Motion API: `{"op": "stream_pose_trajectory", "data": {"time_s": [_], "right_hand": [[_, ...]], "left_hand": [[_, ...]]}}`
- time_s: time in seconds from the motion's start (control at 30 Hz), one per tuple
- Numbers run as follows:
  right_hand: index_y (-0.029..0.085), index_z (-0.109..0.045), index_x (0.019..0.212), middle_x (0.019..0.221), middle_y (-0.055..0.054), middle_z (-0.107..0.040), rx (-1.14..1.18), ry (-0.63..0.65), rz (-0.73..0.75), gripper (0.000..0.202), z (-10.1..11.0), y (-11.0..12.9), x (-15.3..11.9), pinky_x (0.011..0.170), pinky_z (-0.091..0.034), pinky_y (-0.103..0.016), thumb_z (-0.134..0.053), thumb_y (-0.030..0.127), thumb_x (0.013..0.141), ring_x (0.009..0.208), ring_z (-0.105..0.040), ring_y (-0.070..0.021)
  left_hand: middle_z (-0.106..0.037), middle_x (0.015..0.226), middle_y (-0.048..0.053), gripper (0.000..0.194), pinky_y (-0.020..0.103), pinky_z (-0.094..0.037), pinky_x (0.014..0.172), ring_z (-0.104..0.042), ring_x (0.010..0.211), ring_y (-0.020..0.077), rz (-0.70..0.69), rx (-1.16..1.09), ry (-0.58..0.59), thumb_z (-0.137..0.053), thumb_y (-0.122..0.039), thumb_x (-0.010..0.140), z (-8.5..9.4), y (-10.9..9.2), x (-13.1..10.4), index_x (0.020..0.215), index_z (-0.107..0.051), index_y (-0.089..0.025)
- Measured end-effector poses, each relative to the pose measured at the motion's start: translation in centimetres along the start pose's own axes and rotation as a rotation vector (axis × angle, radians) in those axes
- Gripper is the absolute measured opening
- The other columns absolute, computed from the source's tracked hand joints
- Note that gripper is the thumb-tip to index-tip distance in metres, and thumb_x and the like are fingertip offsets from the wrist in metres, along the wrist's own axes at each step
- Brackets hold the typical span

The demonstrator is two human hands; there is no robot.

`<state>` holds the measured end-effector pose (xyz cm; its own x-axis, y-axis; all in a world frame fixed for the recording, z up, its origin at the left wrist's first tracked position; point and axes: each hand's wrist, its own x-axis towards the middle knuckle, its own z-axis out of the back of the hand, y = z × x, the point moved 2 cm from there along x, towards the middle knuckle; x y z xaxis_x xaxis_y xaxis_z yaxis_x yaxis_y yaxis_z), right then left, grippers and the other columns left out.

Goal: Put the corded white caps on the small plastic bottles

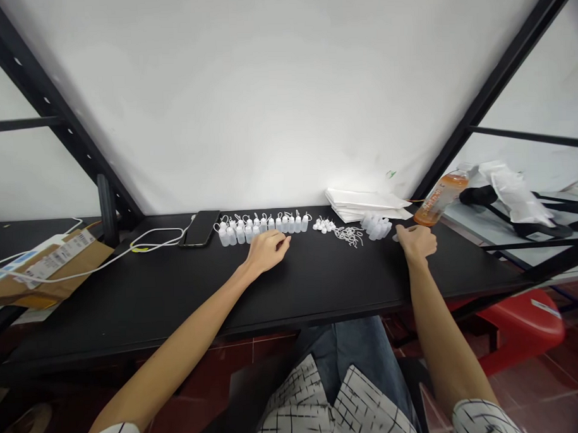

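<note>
My left hand [268,251] rests on the black table, its fingers curled in with nothing visible in them. Just behind it stand rows of small translucent squeeze bottles [241,233] with white tethered caps. At the right, my right hand [417,241] has its fingers closed around a small clear bottle [396,237], mostly hidden by the hand. Beside that hand is a cluster of capless small bottles [376,227]. Between my hands lie a pile of white tipped caps [324,225] and a heap of thin white loops or strings [350,236].
White paper sheets or bags [364,204] lie against the wall. An orange drink bottle [442,197] leans at the right. On the left are a dark phone [200,228], a white cable [150,241] and a cardboard package [58,265]. A red stool [523,328] stands below right.
</note>
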<state>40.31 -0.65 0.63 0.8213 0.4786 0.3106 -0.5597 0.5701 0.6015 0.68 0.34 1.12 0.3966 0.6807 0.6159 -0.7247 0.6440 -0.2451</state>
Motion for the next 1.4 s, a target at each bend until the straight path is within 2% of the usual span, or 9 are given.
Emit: {"op": "stream_pose_trajectory", "data": {"time_s": [0.1, 0.2, 0.4, 0.5, 0.73, 1.07, 1.17, 1.3, 1.4], "right_hand": [[0.018, -0.068, 0.097, 0.09, -0.014, -0.069, 0.103, -0.221, -0.019, 0.032, 1.0, 0.7, -0.9, 0.081, -0.047, -0.042, -0.055, 0.035, 0.074, 0.092, -0.064, -0.0324], [0.016, -0.063, 0.103, 0.082, -0.01, -0.067, 0.25, -0.354, 0.167, 0.033, 1.8, 2.7, -2.0, 0.078, -0.047, -0.037, -0.048, 0.029, 0.076, 0.08, -0.064, -0.0271], [0.013, -0.058, 0.103, 0.073, -0.004, -0.06, 0.5, -0.267, 0.503, 0.031, 1.2, 8.3, -6.1, 0.069, -0.045, -0.03, -0.044, 0.026, 0.078, 0.062, -0.057, -0.0174], [0.016, -0.058, 0.101, 0.075, -0.003, -0.061, 0.59, -0.095, 0.593, 0.029, -0.1, 11.1, -9.2, 0.066, -0.045, -0.028, -0.046, 0.028, 0.078, 0.061, -0.056, -0.0155], [0.02, -0.059, 0.091, 0.065, 0.002, -0.058, 0.764, 0.638, 0.751, 0.017, -3.2, 14.6, -16.2, 0.054, -0.044, -0.024, -0.055, 0.029, 0.077, 0.051, -0.054, -0.012], [0.017, -0.058, 0.088, 0.074, -0.004, -0.066, 0.917, 1.117, 0.678, 0.036, -3.9, 13.6, -17.9, 0.033, -0.032, -0.02, -0.067, 0.05, 0.074, 0.045, -0.061, -0.0148], [0.017, -0.063, 0.083, 0.077, -0.006, -0.068, 0.848, 0.922, 0.763, 0.037, -3.5, 13.3, -16.2, 0.04, -0.04, -0.024, -0.059, 0.054, 0.08, 0.047, -0.061, -0.015], [0.019, -0.064, 0.076, 0.063, -0.004, -0.064, 0.666, 0.338, 0.743, 0.031, -2.9, 11.7, -12.1, 0.058, -0.047, -0.029, -0.053, 0.048, 0.084, 0.054, -0.059, -0.0163], [0.017, -0.064, 0.077, 0.058, -0.003, -0.06, 0.554, 0.054, 0.658, 0.031, -2.6, 9.8, -9.0, 0.064, -0.046, -0.03, -0.049, 0.042, 0.086, 0.055, -0.056, -0.0167]], "left_hand": [[-0.055, 0.06, 0.003, 0.041, 0.025, -0.028, 0.053, -0.048, 0.058, 0.0125, 0.005, -0.003, 0.032, -0.044, -0.03, 0.093, 0.1, -0.1, 0.0, 0.058, -0.059, -0.016], [-0.056, 0.061, 0.003, 0.041, 0.026, -0.029, 0.054, -0.049, 0.059, 0.0133, 0.009, -0.011, 0.062, -0.043, -0.03, 0.094, 0.1, -0.1, 0.0, 0.059, -0.06, -0.016], [-0.058, 0.063, 0.003, 0.042, 0.027, -0.028, 0.053, -0.051, 0.061, 0.0141, 0.013, -0.021, 0.108, -0.042, -0.031, 0.094, -0.3, 0.0, -0.1, 0.059, -0.06, -0.016], [-0.06, 0.067, 0.003, 0.038, 0.026, -0.03, 0.054, -0.053, 0.062, 0.0136, 0.029, -0.064, 0.134, -0.044, -0.03, 0.094, -0.4, 0.1, -0.1, 0.065, -0.064, -0.016], [-0.065, 0.079, 0.002, 0.029, 0.025, -0.035, 0.058, -0.056, 0.066, 0.0136, 0.091, -0.107, 0.12, -0.056, -0.043, 0.088, -0.1, 0.0, 0.0, 0.084, -0.071, -0.018], [-0.064, 0.067, 0.0, 0.021, 0.025, -0.032, 0.053, -0.053, 0.059, 0.0139, 0.195, -0.2, 0.265, -0.057, -0.035, 0.081, -0.2, 0.3, 0.1, 0.073, -0.068, -0.019], [-0.063, 0.061, 0.0, 0.022, 0.025, -0.033, 0.053, -0.052, 0.056, 0.0138, 0.23, -0.242, 0.29, -0.057, -0.035, 0.081, -0.1, 0.4, 0.2, 0.074, -0.07, -0.019], [-0.066, 0.066, -0.001, 0.021, 0.025, -0.037, 0.056, -0.058, 0.06, 0.0152, 0.236, -0.28, 0.281, -0.057, -0.034, 0.082, -0.2, 0.5, 0.2, 0.092, -0.07, -0.02], [-0.068, 0.074, -0.001, 0.029, 0.026, -0.039, 0.059, -0.06, 0.063, 0.0153, 0.221, -0.285, 0.264, -0.057, -0.03, 0.081, -0.3, 0.5, 0.1, 0.108, -0.065, -0.021]]}}
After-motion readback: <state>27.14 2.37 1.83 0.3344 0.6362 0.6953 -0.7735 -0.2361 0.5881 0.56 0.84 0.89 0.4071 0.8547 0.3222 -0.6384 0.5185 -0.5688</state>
